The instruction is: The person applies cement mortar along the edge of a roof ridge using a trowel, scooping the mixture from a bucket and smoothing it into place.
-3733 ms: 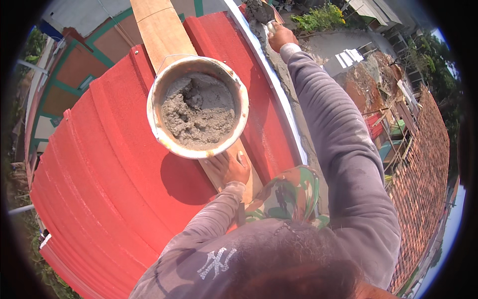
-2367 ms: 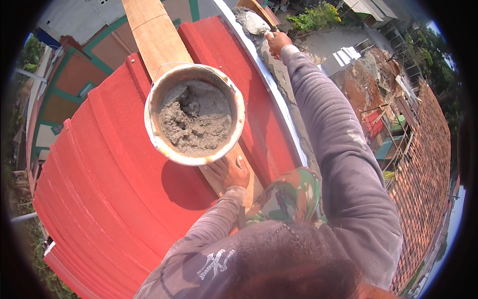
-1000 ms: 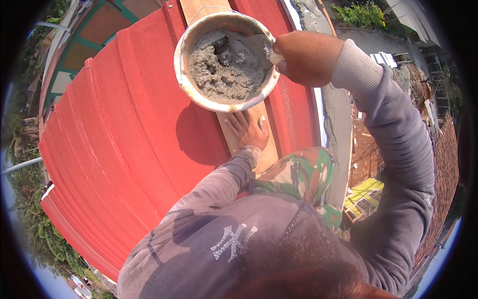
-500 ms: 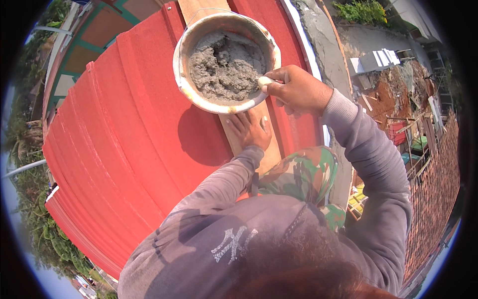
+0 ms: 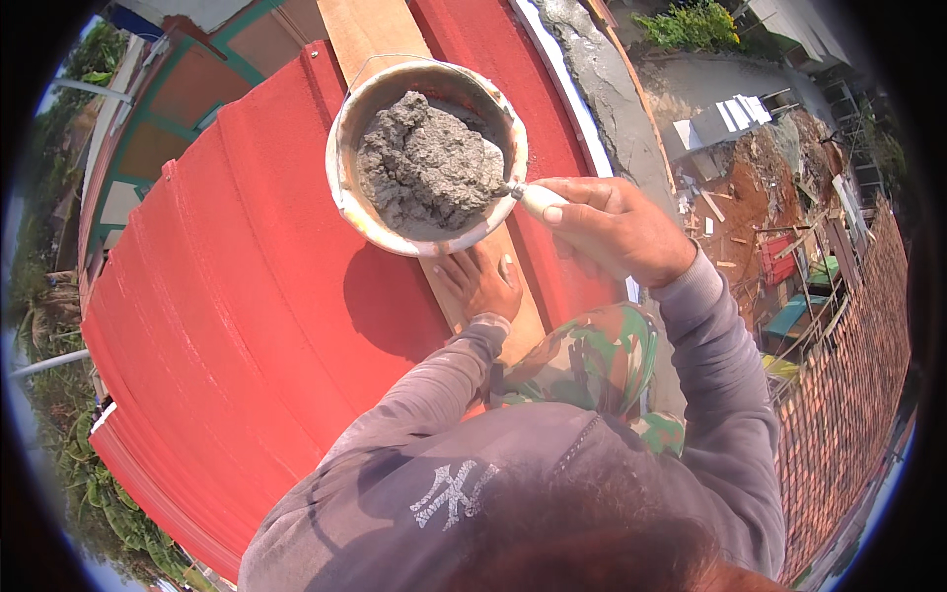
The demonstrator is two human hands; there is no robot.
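A white, mortar-stained bucket [image 5: 345, 205] with a thin wire handle holds wet grey mortar [image 5: 419, 163]. My right hand [image 5: 626, 229] is closed round the pale handle of a trowel [image 5: 539, 201] at the bucket's right rim. The trowel's blade is hidden by a thick heap of mortar raised within the bucket. Just below the bucket, my left hand [image 5: 483, 284] presses on a wooden plank [image 5: 380, 35], palm down and fingers spread. Its fingertips reach close to the bucket's lower edge; whether they touch it I cannot tell.
Red ribbed metal roofing [image 5: 247, 247] spreads to the left beneath the plank. Along its right side runs a ledge of grey mortar [image 5: 602, 84] with a white edge strip. Far below on the right lie rubble, timber and a tiled roof [image 5: 843, 385].
My right hand has tipped the trowel, and a heap of mortar has risen on it. More of the trowel's handle shows. My left hand stays on the plank; the view has shifted slightly.
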